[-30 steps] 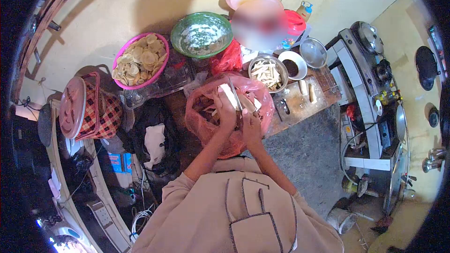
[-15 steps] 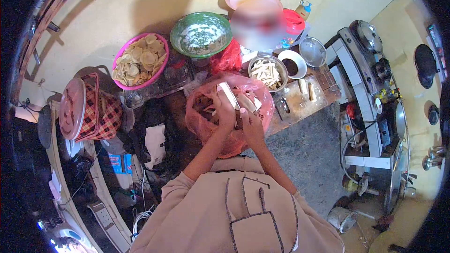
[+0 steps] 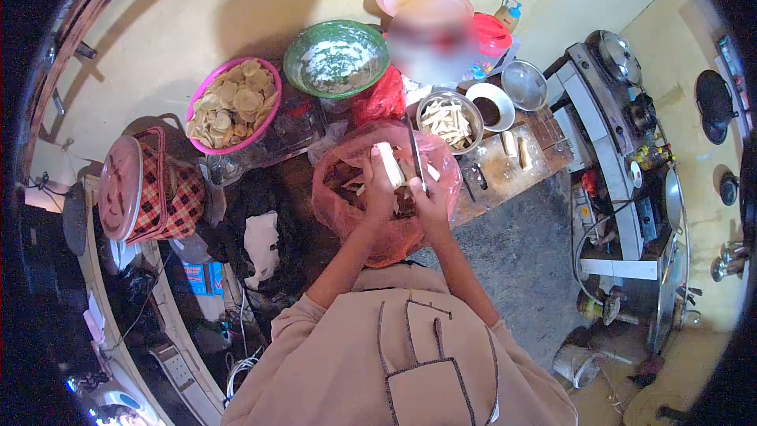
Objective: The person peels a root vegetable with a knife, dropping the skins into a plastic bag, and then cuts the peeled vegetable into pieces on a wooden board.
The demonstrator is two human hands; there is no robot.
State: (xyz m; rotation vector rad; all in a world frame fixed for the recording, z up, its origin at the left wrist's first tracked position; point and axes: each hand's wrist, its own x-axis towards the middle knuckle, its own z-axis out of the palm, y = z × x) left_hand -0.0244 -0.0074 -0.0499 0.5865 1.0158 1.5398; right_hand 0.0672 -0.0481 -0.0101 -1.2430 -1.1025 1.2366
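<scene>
My left hand [image 3: 379,189] is closed around a pale peeled root piece [image 3: 389,164], held upright over an open red plastic bag [image 3: 331,209]. Just to its right, my right hand [image 3: 430,207] is closed on a knife [image 3: 415,151], whose narrow blade points away from me. Brown and white peelings lie inside the bag beneath both hands. Beyond the bag stands a metal bowl [image 3: 469,146] of white cut sticks. Two pale pieces [image 3: 524,153] rest on a wooden board [image 3: 489,170] at the right.
A pink basin [image 3: 272,122] of round slices and a green bowl [image 3: 337,59] stand at the back. Near them are a red bag [image 3: 380,101], a white bowl [image 3: 505,102] and a strainer [image 3: 524,85]. A stove [image 3: 603,102] is at right, a checked basket [image 3: 183,193] at left.
The knife in my right hand has turned so that its blade now shows upright beside the root piece. The root piece in my left hand has tilted slightly more upright.
</scene>
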